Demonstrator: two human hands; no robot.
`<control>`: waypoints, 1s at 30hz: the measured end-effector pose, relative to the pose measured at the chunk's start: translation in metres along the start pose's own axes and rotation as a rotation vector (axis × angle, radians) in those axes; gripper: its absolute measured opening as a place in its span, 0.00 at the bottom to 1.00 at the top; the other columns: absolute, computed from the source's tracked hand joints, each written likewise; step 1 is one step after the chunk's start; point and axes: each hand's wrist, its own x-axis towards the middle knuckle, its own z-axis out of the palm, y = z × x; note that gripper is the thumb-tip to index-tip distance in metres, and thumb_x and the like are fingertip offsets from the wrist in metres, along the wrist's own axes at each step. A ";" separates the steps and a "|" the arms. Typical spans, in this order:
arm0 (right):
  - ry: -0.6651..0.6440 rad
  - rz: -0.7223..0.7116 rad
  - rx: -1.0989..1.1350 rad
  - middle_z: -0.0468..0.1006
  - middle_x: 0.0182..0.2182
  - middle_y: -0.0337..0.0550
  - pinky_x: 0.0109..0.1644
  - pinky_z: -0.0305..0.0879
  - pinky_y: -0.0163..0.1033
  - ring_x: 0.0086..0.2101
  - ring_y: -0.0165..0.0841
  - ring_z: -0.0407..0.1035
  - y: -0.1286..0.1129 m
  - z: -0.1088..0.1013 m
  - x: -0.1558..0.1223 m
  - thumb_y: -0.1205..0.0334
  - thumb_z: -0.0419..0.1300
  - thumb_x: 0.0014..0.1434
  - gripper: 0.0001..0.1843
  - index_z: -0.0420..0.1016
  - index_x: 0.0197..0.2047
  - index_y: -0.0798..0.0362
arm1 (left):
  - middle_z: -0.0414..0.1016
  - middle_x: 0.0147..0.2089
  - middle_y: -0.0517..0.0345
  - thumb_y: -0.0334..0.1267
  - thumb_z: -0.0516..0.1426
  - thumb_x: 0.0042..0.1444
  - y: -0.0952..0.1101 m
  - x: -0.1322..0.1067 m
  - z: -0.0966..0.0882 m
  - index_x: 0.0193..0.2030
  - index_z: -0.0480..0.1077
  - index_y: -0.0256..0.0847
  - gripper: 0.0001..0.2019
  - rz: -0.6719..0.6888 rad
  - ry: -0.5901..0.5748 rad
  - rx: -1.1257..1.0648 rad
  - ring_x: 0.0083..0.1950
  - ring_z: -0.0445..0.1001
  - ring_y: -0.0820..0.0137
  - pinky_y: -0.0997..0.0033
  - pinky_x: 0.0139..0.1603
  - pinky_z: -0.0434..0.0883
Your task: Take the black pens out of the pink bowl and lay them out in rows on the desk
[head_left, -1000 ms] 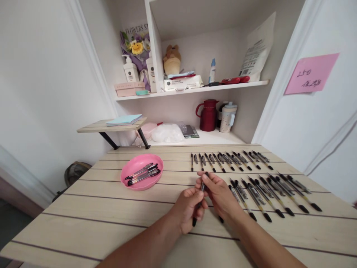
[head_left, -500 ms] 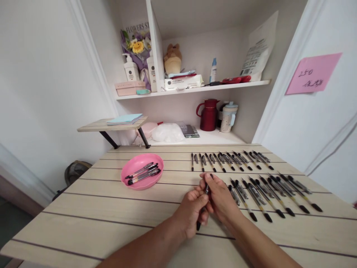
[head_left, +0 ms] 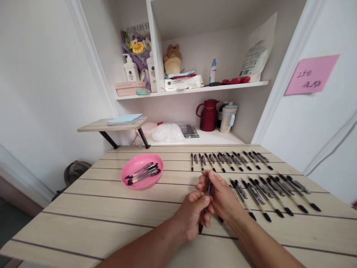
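Observation:
Both hands meet over the wooden table (head_left: 97, 219) on one black pen (head_left: 208, 185). My left hand (head_left: 193, 216) is curled round the pen's lower part, whose black end pokes out below the fingers. My right hand (head_left: 221, 195) pinches the upper part near the top. To the right lie two rows of pens and caps: a far row (head_left: 228, 160) and a near row (head_left: 275, 195). A pink dish (head_left: 131, 184) to the left holds several black pens (head_left: 143, 173).
A small raised wooden stand (head_left: 111, 126) with a blue notebook is at the table's back left. Behind are shelves with a red jug (head_left: 208, 114), a white cup, bottles, a plush toy and flowers. A pink note (head_left: 311, 74) hangs on the right wall.
The two hands and the pen have drifted slightly right and toward me; the grip has stayed the same. The pens on the table and in the dish have not moved.

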 end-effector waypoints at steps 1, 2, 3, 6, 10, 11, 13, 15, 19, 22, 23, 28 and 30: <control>0.032 0.001 -0.009 0.67 0.21 0.34 0.12 0.48 0.26 0.21 0.26 0.65 0.002 -0.001 0.001 0.51 0.60 0.47 0.14 0.65 0.31 0.50 | 0.63 0.19 0.66 0.45 0.58 0.46 -0.001 0.001 0.000 0.31 0.61 0.38 0.14 -0.011 0.019 0.039 0.12 0.52 0.85 0.80 0.14 0.45; 0.048 0.011 -0.014 0.64 0.18 0.33 0.12 0.47 0.25 0.20 0.26 0.63 0.003 -0.002 0.002 0.51 0.61 0.47 0.14 0.63 0.29 0.50 | 0.62 0.18 0.67 0.46 0.58 0.46 -0.002 0.000 0.000 0.31 0.60 0.38 0.14 -0.031 0.024 0.065 0.12 0.49 0.86 0.80 0.14 0.43; 0.049 0.025 -0.015 0.61 0.16 0.32 0.11 0.45 0.25 0.19 0.26 0.61 0.003 -0.003 0.003 0.51 0.61 0.46 0.14 0.62 0.27 0.50 | 0.62 0.18 0.68 0.46 0.58 0.46 -0.001 0.000 0.001 0.31 0.60 0.38 0.15 -0.048 0.022 0.079 0.11 0.47 0.86 0.80 0.14 0.41; 0.014 0.055 0.026 0.56 0.15 0.30 0.12 0.42 0.26 0.18 0.25 0.58 0.000 -0.006 0.004 0.52 0.61 0.47 0.15 0.60 0.26 0.50 | 0.62 0.18 0.68 0.47 0.57 0.47 0.003 -0.005 0.001 0.32 0.59 0.39 0.14 -0.054 -0.013 0.079 0.11 0.44 0.87 0.80 0.15 0.39; -0.040 -0.026 0.099 0.52 0.16 0.28 0.18 0.53 0.28 0.16 0.21 0.50 -0.008 -0.008 0.003 0.55 0.60 0.49 0.11 0.62 0.27 0.51 | 0.66 0.20 0.64 0.46 0.55 0.49 0.007 -0.012 0.003 0.37 0.60 0.39 0.14 -0.048 -0.145 0.077 0.12 0.45 0.86 0.79 0.15 0.40; -0.048 -0.060 0.102 0.52 0.16 0.28 0.21 0.56 0.29 0.16 0.21 0.48 -0.010 -0.007 0.003 0.55 0.59 0.50 0.11 0.63 0.27 0.51 | 0.66 0.21 0.64 0.46 0.55 0.50 0.007 -0.012 0.003 0.38 0.61 0.39 0.14 -0.046 -0.169 0.075 0.12 0.45 0.86 0.80 0.15 0.40; -0.049 -0.114 0.090 0.53 0.16 0.28 0.25 0.59 0.32 0.16 0.21 0.48 -0.013 -0.007 0.003 0.54 0.59 0.51 0.11 0.64 0.27 0.51 | 0.65 0.21 0.66 0.46 0.54 0.50 0.007 -0.013 0.003 0.41 0.61 0.40 0.15 -0.041 -0.183 0.065 0.12 0.45 0.86 0.80 0.14 0.41; -0.043 -0.122 0.062 0.56 0.17 0.30 0.29 0.61 0.34 0.18 0.23 0.52 -0.015 -0.008 0.005 0.52 0.59 0.50 0.11 0.64 0.27 0.50 | 0.63 0.20 0.67 0.46 0.55 0.50 0.006 -0.012 0.002 0.43 0.61 0.41 0.15 -0.046 -0.170 0.051 0.12 0.46 0.86 0.81 0.14 0.41; -0.011 -0.187 0.111 0.63 0.21 0.32 0.35 0.63 0.37 0.23 0.26 0.60 -0.025 -0.017 0.010 0.53 0.60 0.49 0.10 0.65 0.28 0.48 | 0.64 0.20 0.66 0.45 0.54 0.51 0.005 -0.009 -0.003 0.46 0.62 0.40 0.17 -0.051 -0.160 0.064 0.12 0.51 0.84 0.81 0.13 0.46; 0.035 -0.223 0.220 0.62 0.21 0.31 0.32 0.63 0.35 0.22 0.24 0.59 -0.032 -0.028 0.016 0.55 0.60 0.49 0.08 0.65 0.28 0.48 | 0.66 0.21 0.65 0.44 0.54 0.51 0.005 -0.006 -0.005 0.45 0.63 0.38 0.17 -0.029 -0.156 0.069 0.12 0.55 0.83 0.80 0.12 0.49; 0.044 -0.211 0.230 0.61 0.20 0.31 0.29 0.62 0.34 0.20 0.24 0.57 -0.033 -0.031 0.018 0.55 0.60 0.49 0.08 0.65 0.28 0.48 | 0.66 0.22 0.64 0.44 0.54 0.50 0.005 -0.006 -0.006 0.45 0.64 0.38 0.17 -0.021 -0.147 0.061 0.12 0.56 0.82 0.80 0.13 0.50; 0.108 -0.073 0.023 0.61 0.17 0.32 0.17 0.54 0.32 0.16 0.24 0.53 -0.027 -0.034 0.023 0.52 0.59 0.48 0.11 0.66 0.29 0.50 | 0.67 0.23 0.63 0.41 0.56 0.48 0.012 -0.002 -0.010 0.43 0.65 0.37 0.16 0.055 -0.040 0.001 0.15 0.60 0.81 0.80 0.15 0.54; 0.151 -0.064 -0.058 0.65 0.18 0.34 0.17 0.56 0.32 0.17 0.25 0.57 -0.023 -0.032 0.023 0.56 0.60 0.47 0.09 0.66 0.30 0.51 | 0.66 0.23 0.64 0.40 0.56 0.47 0.018 0.000 -0.013 0.43 0.65 0.37 0.16 0.083 0.015 -0.033 0.15 0.59 0.82 0.80 0.15 0.54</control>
